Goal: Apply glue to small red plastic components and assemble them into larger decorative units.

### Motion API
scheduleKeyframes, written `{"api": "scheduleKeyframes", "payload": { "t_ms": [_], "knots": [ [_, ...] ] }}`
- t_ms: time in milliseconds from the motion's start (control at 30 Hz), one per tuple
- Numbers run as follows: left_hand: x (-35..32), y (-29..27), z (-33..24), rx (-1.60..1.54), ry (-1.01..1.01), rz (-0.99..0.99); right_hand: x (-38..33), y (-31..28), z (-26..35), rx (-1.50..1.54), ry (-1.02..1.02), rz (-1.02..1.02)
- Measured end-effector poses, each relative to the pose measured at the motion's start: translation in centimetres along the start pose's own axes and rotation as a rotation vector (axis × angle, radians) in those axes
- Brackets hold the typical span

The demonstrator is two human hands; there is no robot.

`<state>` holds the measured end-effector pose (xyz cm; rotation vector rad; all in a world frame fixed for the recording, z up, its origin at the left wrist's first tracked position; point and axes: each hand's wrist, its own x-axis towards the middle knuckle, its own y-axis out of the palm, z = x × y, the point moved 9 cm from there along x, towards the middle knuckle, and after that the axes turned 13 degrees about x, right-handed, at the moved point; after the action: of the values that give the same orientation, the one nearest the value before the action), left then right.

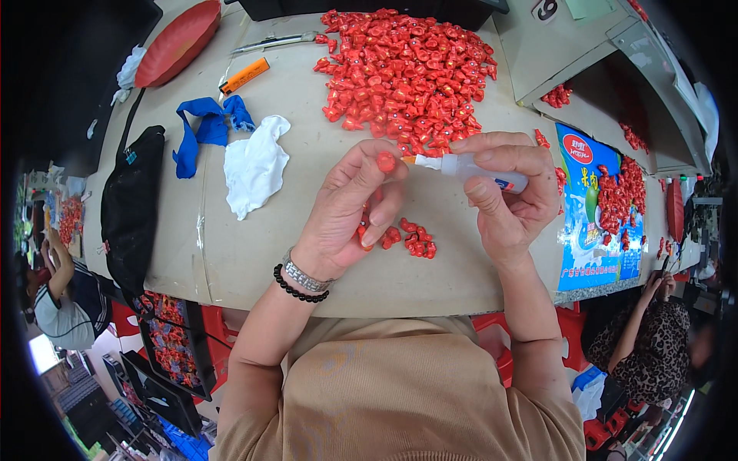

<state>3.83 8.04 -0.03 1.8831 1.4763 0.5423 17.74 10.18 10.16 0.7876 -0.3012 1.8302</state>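
Tabletop (254, 261), pale and worn, fills most of what I see, curving away toward the rim of the view. Across its far side spreads a big heap of small red pieces (407, 73), and a few strays of the same kind (415, 240) lie close under my hands. To the right sits a blue printed carton sheet (596, 230) with more red pieces scattered over it. On the left a black pouch (131, 207) hangs over the table's edge, beside a white cloth (254, 165) and a blue rag (204, 127); beyond them lie a red oval dish (178, 42) and an orange lighter (246, 75).

My left hand (346, 215) is raised over the table, thumb and forefinger pinched shut on one red piece (386, 161); the curled fingers below seem to cradle another red piece or two against the palm. A metal watch band and black bead bracelet (304, 280) circle that wrist.

My right hand (511, 196) is closed around a small white glue bottle (480, 170), lying sideways, its orange nozzle pointing left and just meeting the pinched piece.
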Motion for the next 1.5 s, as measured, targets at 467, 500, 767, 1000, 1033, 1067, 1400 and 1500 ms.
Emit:
{"api": "scheduleKeyframes", "payload": {
  "t_ms": [467, 500, 767, 1000, 1033, 1067, 1400, 1500],
  "knots": [
    [-0.2, -0.2, 0.1, 0.002, -0.012, -0.035, 0.1, 0.4, 0.2, -0.072, -0.053, 0.022],
    [-0.1, -0.2, 0.1, 0.002, -0.012, -0.036, 0.1, 0.4, 0.2, -0.075, -0.058, 0.025],
    [-0.1, 0.0, 0.1, 0.004, 0.000, -0.018, 0.1, 0.5, 0.0, -0.128, -0.010, 0.026],
    [-0.1, -0.1, 0.1, -0.003, 0.005, -0.023, 0.2, 0.5, 0.4, -0.134, -0.064, 0.025],
    [-0.1, -0.2, 0.1, -0.003, 0.007, -0.024, 0.2, 0.6, 0.5, -0.145, -0.078, 0.031],
    [-0.1, -0.2, 0.1, -0.003, 0.010, -0.028, 0.3, 0.6, 0.6, -0.157, -0.092, 0.036],
    [-0.1, -0.5, -0.3, 0.055, 0.045, -0.074, 0.2, 0.2, 0.9, -0.144, -0.081, -0.007],
    [-0.1, -0.5, -0.6, 0.101, 0.060, -0.097, 0.3, 0.2, 0.9, -0.145, -0.091, 0.021]
  ]
}}
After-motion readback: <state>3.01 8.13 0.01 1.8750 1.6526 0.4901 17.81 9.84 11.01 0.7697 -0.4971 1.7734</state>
